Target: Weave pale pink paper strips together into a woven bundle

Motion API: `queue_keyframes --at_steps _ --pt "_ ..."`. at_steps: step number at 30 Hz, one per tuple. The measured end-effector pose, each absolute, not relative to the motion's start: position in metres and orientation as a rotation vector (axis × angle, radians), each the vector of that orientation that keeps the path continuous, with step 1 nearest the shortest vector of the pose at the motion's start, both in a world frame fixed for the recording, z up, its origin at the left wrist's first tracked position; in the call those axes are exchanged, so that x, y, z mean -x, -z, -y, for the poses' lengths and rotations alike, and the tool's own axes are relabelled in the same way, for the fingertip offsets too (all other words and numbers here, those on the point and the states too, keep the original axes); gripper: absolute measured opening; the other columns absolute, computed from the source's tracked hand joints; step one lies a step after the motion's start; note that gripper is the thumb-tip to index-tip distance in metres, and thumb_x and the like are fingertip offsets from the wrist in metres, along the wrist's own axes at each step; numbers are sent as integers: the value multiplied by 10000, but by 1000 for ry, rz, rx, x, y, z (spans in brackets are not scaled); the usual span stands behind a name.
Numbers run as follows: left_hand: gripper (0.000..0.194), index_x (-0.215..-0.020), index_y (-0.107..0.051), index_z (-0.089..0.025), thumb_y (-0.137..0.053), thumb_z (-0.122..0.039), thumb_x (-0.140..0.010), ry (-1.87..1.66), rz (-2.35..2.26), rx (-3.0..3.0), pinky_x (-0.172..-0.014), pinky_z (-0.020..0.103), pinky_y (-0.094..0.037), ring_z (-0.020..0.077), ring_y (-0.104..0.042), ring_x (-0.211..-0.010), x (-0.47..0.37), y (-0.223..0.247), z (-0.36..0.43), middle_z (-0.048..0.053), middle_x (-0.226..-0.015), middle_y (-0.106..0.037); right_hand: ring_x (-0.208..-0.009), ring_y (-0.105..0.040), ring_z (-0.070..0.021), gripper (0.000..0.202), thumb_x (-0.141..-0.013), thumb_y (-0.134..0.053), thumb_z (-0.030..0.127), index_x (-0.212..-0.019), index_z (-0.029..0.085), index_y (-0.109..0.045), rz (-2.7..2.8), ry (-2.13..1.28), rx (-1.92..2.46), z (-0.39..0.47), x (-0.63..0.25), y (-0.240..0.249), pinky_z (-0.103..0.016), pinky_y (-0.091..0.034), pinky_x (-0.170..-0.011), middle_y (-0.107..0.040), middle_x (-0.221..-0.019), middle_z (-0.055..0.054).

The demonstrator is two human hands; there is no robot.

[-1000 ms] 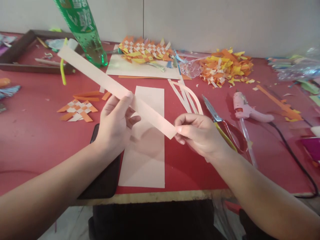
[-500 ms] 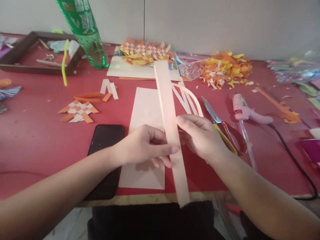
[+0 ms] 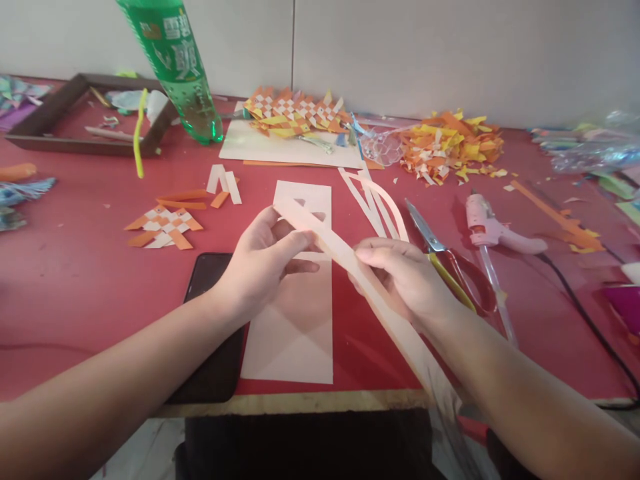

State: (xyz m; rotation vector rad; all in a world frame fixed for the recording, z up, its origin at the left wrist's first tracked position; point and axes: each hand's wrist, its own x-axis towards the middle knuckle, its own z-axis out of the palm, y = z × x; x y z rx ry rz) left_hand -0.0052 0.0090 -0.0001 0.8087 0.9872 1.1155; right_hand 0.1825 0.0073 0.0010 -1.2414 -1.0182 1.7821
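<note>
A long pale paper strip slants from upper left to lower right between my hands, above the table. My left hand pinches it near its upper end, thumb on top. Midway along, my right hand grips the same strip between thumb and fingers. Below my hands lies a white paper sheet on the red table. Several thin white strips rest just beyond my right hand, one of them curled. Scissors with red and yellow handles lie beside that hand.
A black phone lies under my left forearm. Left are a woven orange-and-white paper fish, a green bottle and a dark frame. A pink glue gun with a cord sits right. Paper scraps are heaped behind.
The strip has turned from nearly upright to a diagonal, its top tipping left and its lower end swinging right. My left hand has moved up along it toward the upper end.
</note>
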Motion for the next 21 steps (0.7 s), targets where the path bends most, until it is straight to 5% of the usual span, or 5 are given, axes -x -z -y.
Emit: queue_keyframes --at_steps 5,10,18,21 --pt "420 -1176 -558 -252 -710 -168 -793 -1090 -966 -797 -532 152 -510 112 -686 -745 7 5 -9 5 -955 -730 -453 -464 -101 228 -762 -682 336 -612 171 -633 964 -1962 1156 -6 -187 2 -222 -350 -432 -541 -522 14" --pt "345 -1062 -568 -205 -753 -167 -774 -938 -732 -870 -686 286 -555 143 -687 -643 9 10 -10 2 -793 -737 -600 -577 -141 387 -847 -630 518 -863 141 -715 1105 -2167 1079 -7 -190 5 -237 -433 -508 -681 -737 -62" --pt "389 -1056 -596 -202 -778 -121 -721 -952 -768 -809 -521 195 -487 108 -661 -601 5 5 -8 17 -938 -734 -620 -580 -84 204 -748 -803 336 -780 188 -667 957 -2176 975 -8 -186 9 -183 -437 -567 -651 -706 26" --pt "325 -1041 -603 -185 -739 -132 -750 -1009 -881 -707 -646 226 -552 131 -684 -736 4 3 -9 17 -954 -707 -637 -604 -84 171 -760 -794 294 -765 191 -657 883 -2157 992 -10 -187 10 -181 -460 -592 -657 -714 33"
